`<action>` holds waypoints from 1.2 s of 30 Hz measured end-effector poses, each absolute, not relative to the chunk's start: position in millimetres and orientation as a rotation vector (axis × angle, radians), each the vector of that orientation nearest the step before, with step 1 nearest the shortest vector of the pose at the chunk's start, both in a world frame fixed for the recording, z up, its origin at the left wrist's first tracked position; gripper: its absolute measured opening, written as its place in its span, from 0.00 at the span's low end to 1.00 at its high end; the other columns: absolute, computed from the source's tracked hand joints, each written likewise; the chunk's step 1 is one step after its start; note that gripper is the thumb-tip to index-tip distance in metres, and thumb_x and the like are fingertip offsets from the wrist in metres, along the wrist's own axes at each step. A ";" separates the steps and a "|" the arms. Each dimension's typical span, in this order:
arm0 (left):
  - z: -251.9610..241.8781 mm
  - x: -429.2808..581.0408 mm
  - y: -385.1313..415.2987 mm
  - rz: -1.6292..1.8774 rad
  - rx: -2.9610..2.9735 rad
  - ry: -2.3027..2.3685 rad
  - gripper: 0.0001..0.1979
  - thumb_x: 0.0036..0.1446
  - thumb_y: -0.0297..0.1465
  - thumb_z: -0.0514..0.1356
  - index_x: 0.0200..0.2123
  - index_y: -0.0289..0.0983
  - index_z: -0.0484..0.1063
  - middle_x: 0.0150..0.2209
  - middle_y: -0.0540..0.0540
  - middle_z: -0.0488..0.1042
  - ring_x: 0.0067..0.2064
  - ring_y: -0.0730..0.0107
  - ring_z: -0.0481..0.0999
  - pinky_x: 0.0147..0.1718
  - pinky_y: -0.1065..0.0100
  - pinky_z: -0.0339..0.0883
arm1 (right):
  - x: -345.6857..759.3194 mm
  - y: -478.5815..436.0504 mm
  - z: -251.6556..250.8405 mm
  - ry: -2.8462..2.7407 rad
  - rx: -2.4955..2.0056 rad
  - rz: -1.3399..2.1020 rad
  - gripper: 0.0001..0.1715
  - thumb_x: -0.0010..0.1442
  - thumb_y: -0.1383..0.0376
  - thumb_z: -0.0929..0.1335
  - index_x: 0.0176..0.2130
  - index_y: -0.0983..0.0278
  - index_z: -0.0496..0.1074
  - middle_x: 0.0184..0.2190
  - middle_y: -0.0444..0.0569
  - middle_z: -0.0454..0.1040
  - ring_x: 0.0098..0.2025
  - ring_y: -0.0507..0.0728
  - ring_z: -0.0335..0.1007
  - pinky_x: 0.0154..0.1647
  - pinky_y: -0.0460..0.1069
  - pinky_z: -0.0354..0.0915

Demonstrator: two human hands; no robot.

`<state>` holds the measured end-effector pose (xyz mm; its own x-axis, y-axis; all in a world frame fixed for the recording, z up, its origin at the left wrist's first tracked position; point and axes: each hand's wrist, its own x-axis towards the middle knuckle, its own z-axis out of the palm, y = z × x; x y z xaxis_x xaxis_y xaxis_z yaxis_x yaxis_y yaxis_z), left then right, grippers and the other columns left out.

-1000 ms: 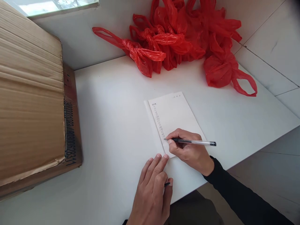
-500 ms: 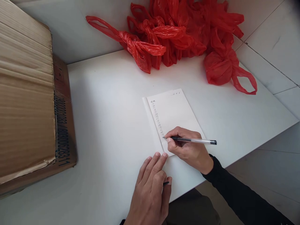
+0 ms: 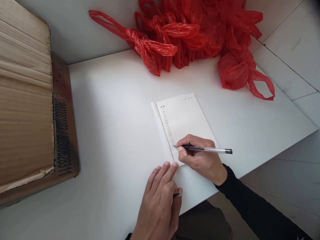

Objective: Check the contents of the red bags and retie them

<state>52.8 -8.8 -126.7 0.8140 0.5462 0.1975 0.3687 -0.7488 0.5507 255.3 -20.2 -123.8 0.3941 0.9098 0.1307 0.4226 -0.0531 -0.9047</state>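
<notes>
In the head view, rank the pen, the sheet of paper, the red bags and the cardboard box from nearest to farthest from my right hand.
1. pen, gripped in the right hand.
2. sheet of paper, under that hand.
3. red bags, beyond the paper, up right.
4. cardboard box, far left.

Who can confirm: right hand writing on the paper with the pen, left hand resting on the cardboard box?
No. Head view: the left hand lies on the table, fingertips at the near corner of the paper, clear of the cardboard box. The right hand writes with the pen.
</notes>
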 end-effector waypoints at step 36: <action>-123.5 55.1 -10.0 0.460 2.478 0.647 0.09 0.65 0.17 0.56 0.42 0.36 0.63 0.63 0.33 0.71 0.72 0.60 0.59 0.69 0.53 0.54 | 256.8 -21.7 -121.9 -1.208 -1.643 0.604 0.10 0.58 0.75 0.68 0.36 0.62 0.76 0.28 0.38 0.75 0.25 0.46 0.66 0.26 0.43 0.64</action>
